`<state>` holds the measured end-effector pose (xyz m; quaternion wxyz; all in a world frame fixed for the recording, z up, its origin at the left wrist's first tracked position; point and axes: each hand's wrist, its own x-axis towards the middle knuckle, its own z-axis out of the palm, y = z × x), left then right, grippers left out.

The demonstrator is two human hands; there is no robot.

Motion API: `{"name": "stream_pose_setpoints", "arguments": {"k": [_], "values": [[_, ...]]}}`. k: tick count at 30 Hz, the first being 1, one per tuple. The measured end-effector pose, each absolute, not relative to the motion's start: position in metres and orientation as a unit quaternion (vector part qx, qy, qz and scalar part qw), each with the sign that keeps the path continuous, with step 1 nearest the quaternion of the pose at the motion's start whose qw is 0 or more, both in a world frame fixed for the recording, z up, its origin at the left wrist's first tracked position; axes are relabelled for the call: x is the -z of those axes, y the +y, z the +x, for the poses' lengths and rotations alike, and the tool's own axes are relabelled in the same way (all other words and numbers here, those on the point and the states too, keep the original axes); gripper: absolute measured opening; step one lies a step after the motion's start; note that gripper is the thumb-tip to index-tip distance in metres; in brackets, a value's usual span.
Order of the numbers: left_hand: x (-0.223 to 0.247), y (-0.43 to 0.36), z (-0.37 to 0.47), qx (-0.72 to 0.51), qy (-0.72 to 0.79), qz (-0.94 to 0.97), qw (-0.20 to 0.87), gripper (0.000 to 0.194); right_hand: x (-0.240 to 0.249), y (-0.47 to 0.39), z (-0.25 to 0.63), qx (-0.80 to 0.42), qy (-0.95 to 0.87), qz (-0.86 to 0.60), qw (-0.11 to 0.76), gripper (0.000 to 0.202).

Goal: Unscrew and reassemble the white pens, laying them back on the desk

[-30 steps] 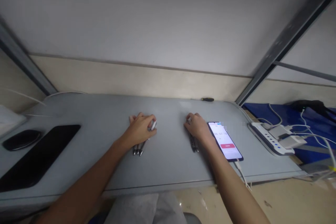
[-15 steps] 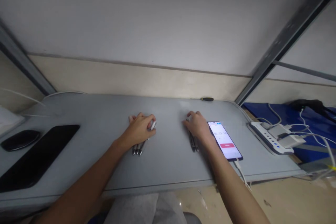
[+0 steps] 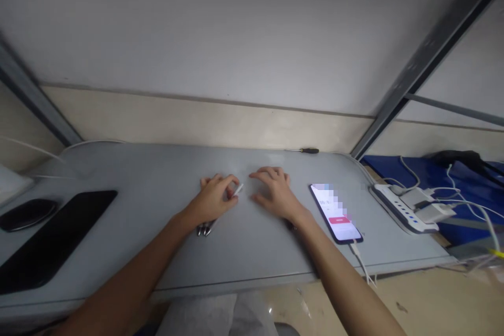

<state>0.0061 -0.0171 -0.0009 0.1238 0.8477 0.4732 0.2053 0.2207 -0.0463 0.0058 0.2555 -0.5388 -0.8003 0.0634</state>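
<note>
My left hand [image 3: 214,197] is closed, thumb and index finger pinched on a small white piece [image 3: 238,189] whose tip sticks out to the right. Under that hand several pens [image 3: 205,230] lie side by side, only their silvery ends showing. Just to the right, my right hand [image 3: 271,191] hovers with thumb and fingers apart and nothing between them. Its wrist covers most of the dark pens on that side; a small end shows below it.
A lit phone [image 3: 336,215] with a cable lies right of my right hand. Farther right is a white power strip [image 3: 405,210]. A screwdriver [image 3: 309,150] rests by the wall. At the left are a black pad [image 3: 59,239] and a black oval object [image 3: 28,214].
My right hand has moved left from the right-hand pens toward my left hand, its fingers spread. The white piece in my left hand now points more to the upper right.
</note>
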Motion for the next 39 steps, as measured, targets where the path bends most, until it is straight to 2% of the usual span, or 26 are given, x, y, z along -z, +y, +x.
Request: {"name": "stream_pose_setpoints", "arguments": {"k": [3, 7, 10, 18, 23, 28, 39], "values": [[-0.001, -0.021, 0.009, -0.245, 0.436, 0.848, 0.178, 0.025, -0.01, -0.051, 0.214, -0.084, -0.831, -0.484, 0.26, 0.046], [-0.004, -0.024, 0.011, -0.276, 0.41, 0.829, 0.261, 0.024, -0.01, -0.048, 0.216, -0.135, -0.824, -0.472, 0.283, 0.025], [-0.005, -0.024, 0.01, -0.267, 0.4, 0.836, 0.262, 0.022, -0.007, -0.042, 0.222, -0.201, -0.804, -0.462, 0.316, 0.015], [-0.002, -0.016, 0.007, -0.303, 0.397, 0.841, 0.208, 0.018, -0.005, -0.029, 0.237, -0.337, -0.629, -0.52, 0.47, 0.025], [-0.001, -0.01, 0.004, -0.327, 0.412, 0.833, 0.173, 0.019, -0.007, -0.027, 0.241, -0.492, -0.497, -0.482, 0.528, 0.041], [0.0, -0.008, 0.002, -0.373, 0.409, 0.82, 0.146, 0.019, -0.009, -0.028, 0.239, -0.567, -0.441, -0.452, 0.529, 0.051], [-0.002, -0.009, 0.001, -0.411, 0.425, 0.796, 0.13, 0.018, -0.017, -0.035, 0.235, -0.615, -0.45, -0.425, 0.489, 0.043]]}}
